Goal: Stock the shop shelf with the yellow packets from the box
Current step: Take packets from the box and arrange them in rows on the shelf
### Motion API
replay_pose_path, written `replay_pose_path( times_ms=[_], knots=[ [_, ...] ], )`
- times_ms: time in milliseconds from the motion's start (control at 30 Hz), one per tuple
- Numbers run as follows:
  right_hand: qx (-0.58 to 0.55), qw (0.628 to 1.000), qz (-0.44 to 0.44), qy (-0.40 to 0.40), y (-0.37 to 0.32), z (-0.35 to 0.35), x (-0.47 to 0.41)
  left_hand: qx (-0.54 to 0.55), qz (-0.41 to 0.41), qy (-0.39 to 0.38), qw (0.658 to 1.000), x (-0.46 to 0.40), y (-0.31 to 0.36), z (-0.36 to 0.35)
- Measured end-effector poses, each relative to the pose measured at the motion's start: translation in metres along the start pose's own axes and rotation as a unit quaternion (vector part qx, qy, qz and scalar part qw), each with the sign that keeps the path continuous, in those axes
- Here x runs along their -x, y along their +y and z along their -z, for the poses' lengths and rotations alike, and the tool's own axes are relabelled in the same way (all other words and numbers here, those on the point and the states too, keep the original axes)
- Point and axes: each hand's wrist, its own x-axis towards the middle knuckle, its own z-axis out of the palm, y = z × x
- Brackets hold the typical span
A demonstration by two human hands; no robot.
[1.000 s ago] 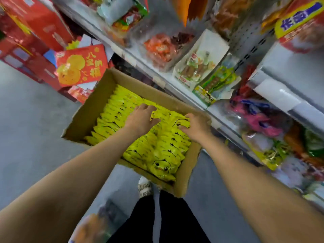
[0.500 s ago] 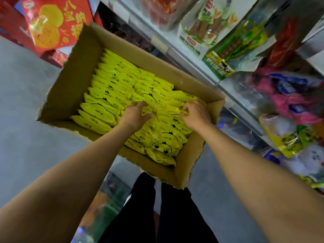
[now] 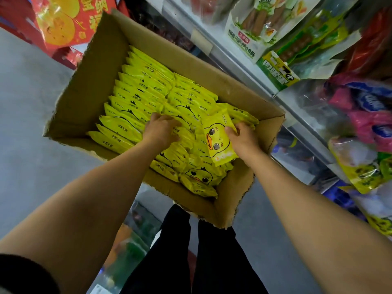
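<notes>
Fingers (image 3: 230,130) of the right hand (image 3: 244,141) are pinching one yellow packet (image 3: 218,143) by its right edge, thumb on the printed duck face, and are holding it raised above the rows in the box (image 3: 89,90). Fingers of the left hand (image 3: 161,129) are curling down into the packed yellow packets (image 3: 135,96) near the middle of the box; whether they are gripping one or only pressing on the tops is not possible to tell, because the fingertips are hidden between the packets. The raised packet is standing with its long axis running away from the person and a little to the left. The shop shelf (image 3: 239,66) is lying to the right of the box and beyond it, so the right hand is the nearer one and seems the natural hand for carrying the packet there. The free place on the shelf for these packets is not visible; the shelf is cut off by the picture edge, and the bags (image 3: 360,132) there are blurred.
</notes>
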Motion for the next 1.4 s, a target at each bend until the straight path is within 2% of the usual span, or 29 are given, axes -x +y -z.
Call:
replay_pose_path(
  times_ms=[167,333,667,767,900,1100,1200,1300,1367,1400],
  knots=[
    [-0.02,1.0,0.004,0.002,0.002,-0.001,0.0,0.027,0.028,0.073,0.997,-0.013,-0.002,0.0],
    [-0.025,1.0,0.002,0.01,0.003,0.003,0.001,-0.001,0.047,0.108,0.993,-0.012,0.013,0.001],
    [-0.047,0.996,0.001,0.071,-0.018,0.022,0.026,0.151,-0.052,0.152,0.975,0.026,0.008,0.034],
    [-0.038,0.995,-0.001,0.095,-0.027,0.031,0.042,0.233,-0.05,0.131,0.962,0.053,0.017,0.056],
    [-0.063,0.992,0.003,0.113,-0.04,0.047,0.074,0.273,-0.046,0.09,0.957,0.088,0.033,0.083],
    [-0.108,0.98,0.008,0.166,-0.053,0.073,0.128,0.393,-0.02,0.025,0.919,0.139,0.05,0.111],
    [-0.143,0.97,-0.001,0.195,-0.058,0.09,0.162,0.506,0.011,-0.031,0.862,0.164,0.062,0.126],
    [-0.225,0.949,0.008,0.222,-0.056,0.104,0.191,0.608,0.014,-0.155,0.778,0.193,0.076,0.141],
    [-0.28,0.933,0.008,0.228,-0.055,0.112,0.209,0.617,-0.018,-0.19,0.764,0.205,0.085,0.146],
    [-0.308,0.923,0.01,0.23,-0.056,0.117,0.22,0.608,-0.036,-0.194,0.769,0.213,0.091,0.151]
  ],
)
